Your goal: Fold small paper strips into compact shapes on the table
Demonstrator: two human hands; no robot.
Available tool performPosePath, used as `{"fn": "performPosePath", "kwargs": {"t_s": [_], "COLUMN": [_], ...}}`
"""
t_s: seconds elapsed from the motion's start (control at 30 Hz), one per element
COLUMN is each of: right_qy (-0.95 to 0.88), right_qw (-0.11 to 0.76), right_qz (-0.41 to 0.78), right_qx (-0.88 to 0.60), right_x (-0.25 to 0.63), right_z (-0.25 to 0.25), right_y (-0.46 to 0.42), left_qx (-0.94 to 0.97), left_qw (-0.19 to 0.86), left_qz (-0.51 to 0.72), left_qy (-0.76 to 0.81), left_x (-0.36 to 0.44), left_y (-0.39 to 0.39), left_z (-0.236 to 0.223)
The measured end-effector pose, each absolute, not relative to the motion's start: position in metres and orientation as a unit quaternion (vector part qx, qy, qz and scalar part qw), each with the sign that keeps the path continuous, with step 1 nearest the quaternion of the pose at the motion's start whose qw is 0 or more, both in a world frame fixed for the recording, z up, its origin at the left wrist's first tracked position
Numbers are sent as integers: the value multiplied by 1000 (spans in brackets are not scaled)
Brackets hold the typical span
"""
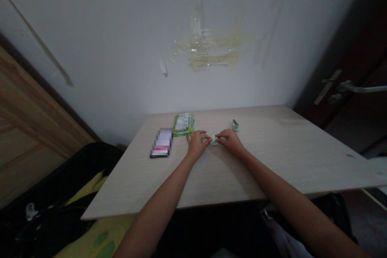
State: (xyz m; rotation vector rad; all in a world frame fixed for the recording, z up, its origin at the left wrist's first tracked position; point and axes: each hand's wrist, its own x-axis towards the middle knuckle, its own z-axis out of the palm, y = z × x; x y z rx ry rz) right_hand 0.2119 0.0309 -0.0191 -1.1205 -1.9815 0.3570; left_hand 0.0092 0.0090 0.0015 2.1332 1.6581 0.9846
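Between my two hands is a small white piece with coloured marks [213, 140], perhaps folded paper; its exact kind is too small to tell. My left hand [198, 144] pinches its left side with thumb and fingertips. From the other side my right hand [230, 140] grips it in the same way, low over the table. Just behind my left hand lies a stack of green and white printed sheets or packets [183, 123]. A small crumpled or folded green and dark piece [235, 125] rests beyond my right hand.
A phone with a blurred screen [162, 143] lies on the left of the pale wooden table [145, 185]. The wall [121, 68] with peeling tape [208, 52] rises behind. A door handle [347, 86] is at right, dark and yellow-green fabric [99, 234] at lower left.
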Motion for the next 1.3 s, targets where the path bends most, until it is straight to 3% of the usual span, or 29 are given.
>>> {"fn": "performPosePath", "kwargs": {"t_s": [0.37,1.3], "right_qy": [-738,-721], "right_qw": [437,454], "right_qz": [215,241], "right_qx": [-467,-466], "right_x": [207,203], "right_z": [-10,-9], "right_y": [22,21], "left_qx": [726,702], "left_qw": [131,154], "left_qz": [365,390], "left_qy": [569,575], "left_x": [10,13], "left_y": [7,8], "left_z": [4,10]}}
